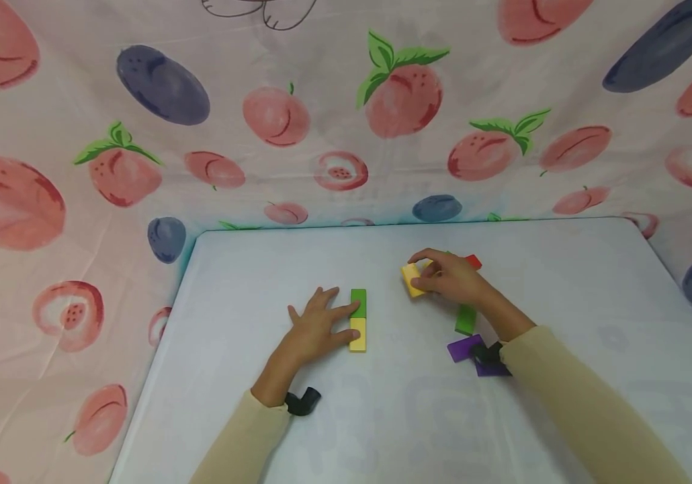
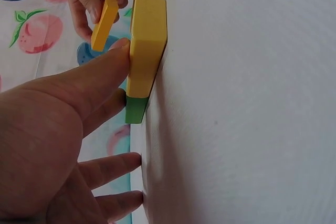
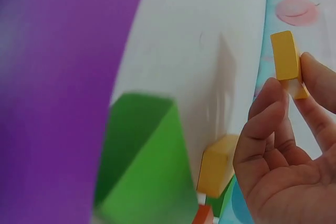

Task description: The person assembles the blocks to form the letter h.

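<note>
My right hand (image 1: 451, 277) pinches a yellow block (image 1: 412, 279) between thumb and fingers; the right wrist view shows this yellow block (image 3: 286, 56) held up off the table. To the left, my left hand (image 1: 316, 327) spreads its fingers, with thumb and index touching two blocks laid end to end. The nearer of these is a yellow block (image 1: 358, 335), and a green block (image 1: 359, 302) adjoins its far end. In the left wrist view the thumb touches the side of the yellow block (image 2: 148, 45), with the green block (image 2: 136, 109) beyond it.
Around my right hand and wrist lie a green block (image 1: 465, 320), purple blocks (image 1: 463, 349) and a red block (image 1: 473, 262). Another yellow block (image 3: 216, 166) rests on the white table (image 1: 249, 269). A fruit-patterned cloth (image 1: 322, 67) hangs behind the table's far edge.
</note>
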A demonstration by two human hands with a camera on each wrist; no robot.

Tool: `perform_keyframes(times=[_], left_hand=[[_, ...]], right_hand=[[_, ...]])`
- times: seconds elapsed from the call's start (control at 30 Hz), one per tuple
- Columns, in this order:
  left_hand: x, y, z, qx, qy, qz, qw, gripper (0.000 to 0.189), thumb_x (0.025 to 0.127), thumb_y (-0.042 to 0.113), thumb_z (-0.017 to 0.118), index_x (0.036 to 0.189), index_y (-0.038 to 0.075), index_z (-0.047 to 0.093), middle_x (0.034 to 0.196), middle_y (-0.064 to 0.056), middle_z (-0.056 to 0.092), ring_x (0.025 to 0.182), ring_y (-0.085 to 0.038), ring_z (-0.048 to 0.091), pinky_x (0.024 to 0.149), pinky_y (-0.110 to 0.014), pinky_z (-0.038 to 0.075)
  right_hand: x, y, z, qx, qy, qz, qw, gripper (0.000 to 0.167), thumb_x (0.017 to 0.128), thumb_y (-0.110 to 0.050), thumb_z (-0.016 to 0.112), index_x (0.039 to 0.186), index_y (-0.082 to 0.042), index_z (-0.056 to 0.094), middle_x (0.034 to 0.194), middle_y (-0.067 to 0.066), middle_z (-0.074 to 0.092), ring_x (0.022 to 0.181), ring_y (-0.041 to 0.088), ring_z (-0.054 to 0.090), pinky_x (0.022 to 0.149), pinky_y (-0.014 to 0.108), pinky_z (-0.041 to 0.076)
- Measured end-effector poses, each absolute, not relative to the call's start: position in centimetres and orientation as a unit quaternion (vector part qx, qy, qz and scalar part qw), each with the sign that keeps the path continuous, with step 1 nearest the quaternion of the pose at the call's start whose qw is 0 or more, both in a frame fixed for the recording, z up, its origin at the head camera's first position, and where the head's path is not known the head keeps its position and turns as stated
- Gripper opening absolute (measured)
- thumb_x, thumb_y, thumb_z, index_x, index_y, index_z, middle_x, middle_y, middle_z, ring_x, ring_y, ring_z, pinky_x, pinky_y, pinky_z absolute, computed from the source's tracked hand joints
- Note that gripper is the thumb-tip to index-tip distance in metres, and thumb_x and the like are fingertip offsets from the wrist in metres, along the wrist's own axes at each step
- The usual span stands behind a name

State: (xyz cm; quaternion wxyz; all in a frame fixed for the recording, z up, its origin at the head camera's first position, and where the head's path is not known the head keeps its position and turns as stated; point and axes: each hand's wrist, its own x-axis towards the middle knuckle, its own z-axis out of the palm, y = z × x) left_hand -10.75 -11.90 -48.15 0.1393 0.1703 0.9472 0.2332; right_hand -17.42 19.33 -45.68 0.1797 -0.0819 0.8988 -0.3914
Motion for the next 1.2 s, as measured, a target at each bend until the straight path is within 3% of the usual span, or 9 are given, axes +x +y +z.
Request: perform_keyframes(times=[0.43, 0.8, 1.2], left_hand=[[-10.8, -11.9, -47.9, 0.169, 0.948, 0.227, 0.146, 0.059, 0.092, 0.051, 0.071, 0.147, 0.037, 0.055, 0.167, -0.01, 0.031, 0.158, -0.04, 0.015, 0.105, -0.089, 0.007], [-10.7, -11.7, -47.7, 0.169, 0.958, 0.189, 0.134, 0.06, 0.092, 0.057, 0.069, 0.147, 0.041, 0.053, 0.166, -0.008, 0.035, 0.157, -0.04, 0.021, 0.107, -0.086, 0.013], [-10.7, -11.6, -47.7, 0.164, 0.966, 0.154, 0.125, 0.059, 0.091, 0.061, 0.067, 0.146, 0.045, 0.053, 0.165, -0.004, 0.037, 0.155, -0.036, 0.026, 0.106, -0.085, 0.02]], right_hand=[[-18.3, 15.9, -46.4, -0.054, 0.885, -0.424, 0.188, 0.045, 0.094, -0.034, 0.074, 0.135, -0.02, 0.06, 0.106, 0.011, 0.075, 0.088, 0.02, 0.07, 0.076, 0.03, 0.058], [-18.8, 13.2, -47.0, 0.01, 0.873, -0.452, 0.184, 0.048, 0.097, -0.033, 0.071, 0.141, -0.024, 0.056, 0.11, 0.011, 0.076, 0.087, 0.02, 0.072, 0.086, 0.035, 0.058], [-19.0, 10.7, -47.7, 0.012, 0.86, -0.479, 0.177, 0.047, 0.095, -0.032, 0.074, 0.138, -0.022, 0.058, 0.099, 0.009, 0.077, 0.078, 0.018, 0.071, 0.075, 0.029, 0.055]])
